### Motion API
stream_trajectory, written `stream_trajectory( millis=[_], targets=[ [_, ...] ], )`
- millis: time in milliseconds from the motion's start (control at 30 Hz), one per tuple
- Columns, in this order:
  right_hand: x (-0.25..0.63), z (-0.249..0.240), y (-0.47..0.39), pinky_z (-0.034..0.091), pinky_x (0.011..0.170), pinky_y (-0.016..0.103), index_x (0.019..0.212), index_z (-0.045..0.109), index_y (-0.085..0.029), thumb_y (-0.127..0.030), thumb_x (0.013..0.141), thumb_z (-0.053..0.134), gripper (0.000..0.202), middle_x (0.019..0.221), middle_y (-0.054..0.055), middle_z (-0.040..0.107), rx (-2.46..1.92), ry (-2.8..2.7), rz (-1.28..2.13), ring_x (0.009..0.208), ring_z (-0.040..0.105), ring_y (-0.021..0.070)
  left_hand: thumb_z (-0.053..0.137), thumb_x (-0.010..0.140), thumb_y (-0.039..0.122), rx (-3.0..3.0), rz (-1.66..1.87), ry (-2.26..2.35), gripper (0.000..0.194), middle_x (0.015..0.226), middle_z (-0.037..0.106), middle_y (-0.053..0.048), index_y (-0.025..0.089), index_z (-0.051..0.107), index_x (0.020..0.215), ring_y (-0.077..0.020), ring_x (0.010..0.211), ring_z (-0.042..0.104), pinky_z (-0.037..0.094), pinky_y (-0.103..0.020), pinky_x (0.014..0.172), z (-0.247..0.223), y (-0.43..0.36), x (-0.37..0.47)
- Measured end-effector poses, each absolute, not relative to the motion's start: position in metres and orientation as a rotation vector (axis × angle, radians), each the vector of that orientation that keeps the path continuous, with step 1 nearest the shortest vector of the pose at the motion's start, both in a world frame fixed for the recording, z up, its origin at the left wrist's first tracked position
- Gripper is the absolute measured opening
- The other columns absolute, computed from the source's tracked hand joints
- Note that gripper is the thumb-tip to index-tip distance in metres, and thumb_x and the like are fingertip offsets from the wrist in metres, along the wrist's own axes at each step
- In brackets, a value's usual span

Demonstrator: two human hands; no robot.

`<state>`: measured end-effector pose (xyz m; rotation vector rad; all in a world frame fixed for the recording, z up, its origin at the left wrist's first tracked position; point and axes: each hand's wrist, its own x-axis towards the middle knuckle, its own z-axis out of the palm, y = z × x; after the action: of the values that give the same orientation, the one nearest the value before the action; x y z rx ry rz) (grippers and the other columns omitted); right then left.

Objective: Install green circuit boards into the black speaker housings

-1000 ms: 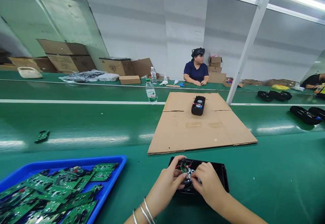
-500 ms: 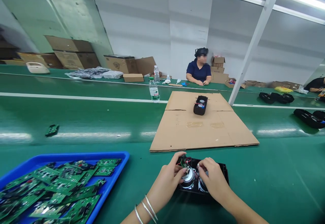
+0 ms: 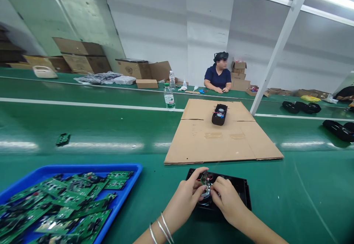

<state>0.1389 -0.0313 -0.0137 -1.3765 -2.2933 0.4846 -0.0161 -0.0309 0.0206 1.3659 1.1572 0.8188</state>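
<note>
In front of me lies a black speaker housing [image 3: 240, 186] with its open side up and a round silver speaker [image 3: 205, 200] inside. My left hand [image 3: 188, 190], with bangles at the wrist, pinches a small green circuit board [image 3: 204, 177] tilted on edge over the speaker. My right hand [image 3: 228, 199] is closed at the board's lower edge, fingertips pinched on a small white connector that is mostly hidden now. Thin red wires [image 3: 210, 178] show behind the fingers. The right hand covers much of the housing's middle.
A blue tray [image 3: 138, 167] of circuit boards stands at left, and one loose board [image 3: 63, 139] lies beyond it. Ahead, a cardboard sheet [image 3: 190, 148] bears another speaker housing [image 3: 219, 114]. A water bottle [image 3: 169, 98] stands beside it. A co-worker [image 3: 218, 76] sits across the bench.
My right hand has moved left, bringing its pinched fingertips from above the second speaker up to the circuit board. My left hand still holds the board. The view has shifted slightly.
</note>
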Motion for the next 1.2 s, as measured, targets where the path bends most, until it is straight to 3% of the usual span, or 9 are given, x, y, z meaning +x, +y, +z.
stream_trajectory(
  millis=[400,700,967,1200],
  targets=[
    [0.137,-0.031,-0.032,0.033,0.059,0.026,0.067,0.053,-0.017,-0.01,0.08,0.045,0.017,0.07,0.002,0.053,-1.271,-2.29,0.077,0.062,0.045,0.0142,0.044,0.071,0.028,1.377,0.791,1.122,0.044,0.061,0.051,0.005,0.019,0.044,0.114,-0.0135,0.06,0.055,0.051,-0.027,0.063,0.016,-0.032,-0.015],
    [0.137,-0.022,-0.034,0.035,0.06,0.025,0.067,0.051,-0.017,-0.01,0.083,0.043,0.018,0.072,0.002,0.054,-1.333,-2.242,0.228,0.065,0.047,0.0137,0.044,0.072,0.029,1.396,0.818,1.171,0.04,0.06,0.051,0.005,0.019,0.046,0.111,-0.0137,0.059,0.053,0.053,-0.028,0.062,0.019,-0.031,-0.015],
    [0.137,-0.03,-0.033,0.034,0.059,0.026,0.068,0.052,-0.017,-0.01,0.081,0.043,0.017,0.07,0.002,0.053,-1.242,-2.253,0.037,0.062,0.045,0.0143,0.043,0.073,0.024,1.458,0.812,1.167,0.037,0.059,0.051,0.004,0.021,0.047,0.11,-0.0145,0.058,0.056,0.051,-0.026,0.061,0.012,-0.035,-0.013],
    [0.139,-0.029,-0.034,0.035,0.057,0.026,0.073,0.052,-0.019,-0.018,0.086,0.046,0.014,0.07,0.0,0.054,-1.319,-2.245,0.068,0.061,0.047,0.0145,0.034,0.078,0.02,1.683,0.788,1.159,0.037,0.078,0.062,-0.002,0.022,0.049,0.112,-0.014,0.064,0.057,0.049,-0.022,0.062,0.015,-0.035,-0.017]
  ],
)
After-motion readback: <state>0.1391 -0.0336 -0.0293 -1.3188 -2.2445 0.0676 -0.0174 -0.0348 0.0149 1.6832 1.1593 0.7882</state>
